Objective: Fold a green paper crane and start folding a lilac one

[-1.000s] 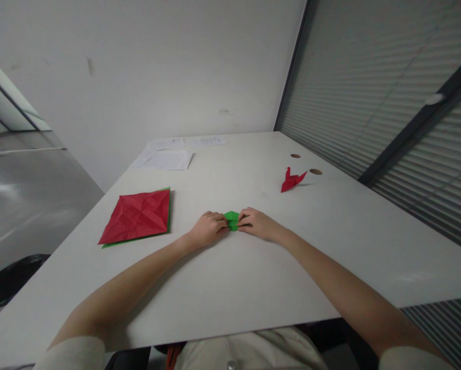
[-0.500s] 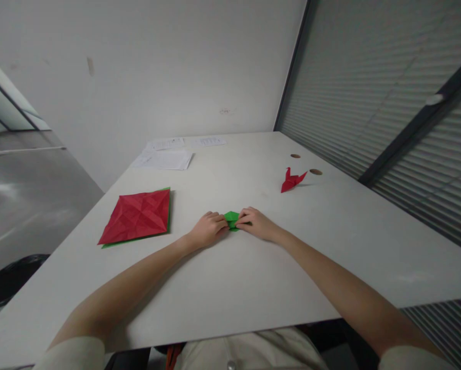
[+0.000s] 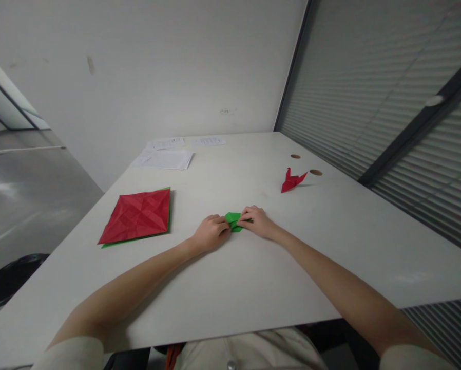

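A small folded green paper [image 3: 233,221] lies on the white table [image 3: 253,267] in front of me. My left hand [image 3: 210,234] pinches its left side with curled fingers. My right hand [image 3: 257,222] pinches its right side, the fingertips pressed on the paper. Most of the green paper is hidden between the two hands. A finished red paper crane [image 3: 292,180] stands farther back to the right, away from both hands.
A creased red sheet [image 3: 138,215] lies on a green sheet at the left of the table. White printed papers [image 3: 165,158] lie at the far end. Two round holes [image 3: 315,172] are near the right edge. Slatted blinds run along the right.
My hands have shifted slightly on the green paper, the left hand drawing a little nearer me. Everything else on the table stays as it was.
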`<state>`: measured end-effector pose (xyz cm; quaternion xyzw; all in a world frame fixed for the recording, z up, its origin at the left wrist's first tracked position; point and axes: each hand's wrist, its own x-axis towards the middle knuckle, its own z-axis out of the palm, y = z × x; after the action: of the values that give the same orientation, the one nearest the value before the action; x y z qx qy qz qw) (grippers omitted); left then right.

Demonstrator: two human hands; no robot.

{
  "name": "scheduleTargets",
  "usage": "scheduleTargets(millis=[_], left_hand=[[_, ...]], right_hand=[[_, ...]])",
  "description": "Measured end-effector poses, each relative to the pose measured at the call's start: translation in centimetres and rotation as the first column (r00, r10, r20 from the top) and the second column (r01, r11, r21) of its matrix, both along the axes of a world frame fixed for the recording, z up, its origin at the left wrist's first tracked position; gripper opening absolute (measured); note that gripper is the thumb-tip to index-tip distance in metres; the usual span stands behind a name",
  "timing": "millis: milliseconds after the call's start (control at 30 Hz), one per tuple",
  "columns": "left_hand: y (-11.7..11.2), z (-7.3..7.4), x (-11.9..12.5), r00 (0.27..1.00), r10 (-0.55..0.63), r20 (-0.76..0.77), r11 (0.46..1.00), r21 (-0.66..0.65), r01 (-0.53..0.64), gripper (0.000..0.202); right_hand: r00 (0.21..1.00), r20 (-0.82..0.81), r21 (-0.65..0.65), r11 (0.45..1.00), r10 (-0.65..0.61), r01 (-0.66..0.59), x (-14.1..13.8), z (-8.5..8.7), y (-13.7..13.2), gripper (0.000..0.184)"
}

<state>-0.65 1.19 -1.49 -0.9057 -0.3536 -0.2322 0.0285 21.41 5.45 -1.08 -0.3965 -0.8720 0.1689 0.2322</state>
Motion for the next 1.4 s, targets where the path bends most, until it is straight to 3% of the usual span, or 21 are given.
scheduleTargets(millis=[200, 333, 467, 567, 667, 967, 1400], left_hand=[[-1.1, 0.9, 0.2, 0.988, -0.148, -0.044, 0.988, -0.041, 0.146, 0.026], [-1.4, 1.2, 0.2, 0.982, -0.177, -0.064, 0.984, -0.042, 0.175, 0.028], [-1.3, 1.0, 0.1, 0.985, -0.164, -0.062, 0.985, -0.056, 0.161, 0.025], [-1.5, 1.1, -0.1, 0.99, -0.108, -0.093, 0.992, -0.069, 0.101, 0.023], [-1.7, 1.4, -0.1, 0.99, -0.05, -0.135, 0.997, -0.064, 0.042, 0.023], [-1.8, 1.5, -0.1, 0.99, -0.048, -0.134, 0.995, -0.093, 0.036, 0.041], [-2.2, 1.5, 0.2, 0.967, -0.001, -0.253, 1.0, -0.022, -0.004, 0.038]], right_hand=[[0.982, 0.008, -0.039, 0.982, -0.186, 0.187, -0.3, -0.8, 0.2, 0.021], [0.975, 0.018, -0.06, 0.973, -0.223, 0.224, 0.2, -0.9, 0.4, 0.019], [0.994, 0.019, -0.11, 0.988, -0.106, 0.108, 1.5, -0.5, 1.0, 0.016], [0.998, 0.0, -0.152, 0.987, 0.061, -0.06, 2.3, -0.2, 1.3, 0.015], [0.991, 0.004, -0.151, 0.98, 0.131, -0.129, 2.3, 0.1, 1.1, 0.02], [0.992, 0.002, -0.114, 0.986, 0.124, -0.123, 1.4, 0.3, 0.6, 0.016], [0.994, -0.023, -0.136, 0.985, 0.105, -0.107, 1.2, -0.1, 0.4, 0.021]])
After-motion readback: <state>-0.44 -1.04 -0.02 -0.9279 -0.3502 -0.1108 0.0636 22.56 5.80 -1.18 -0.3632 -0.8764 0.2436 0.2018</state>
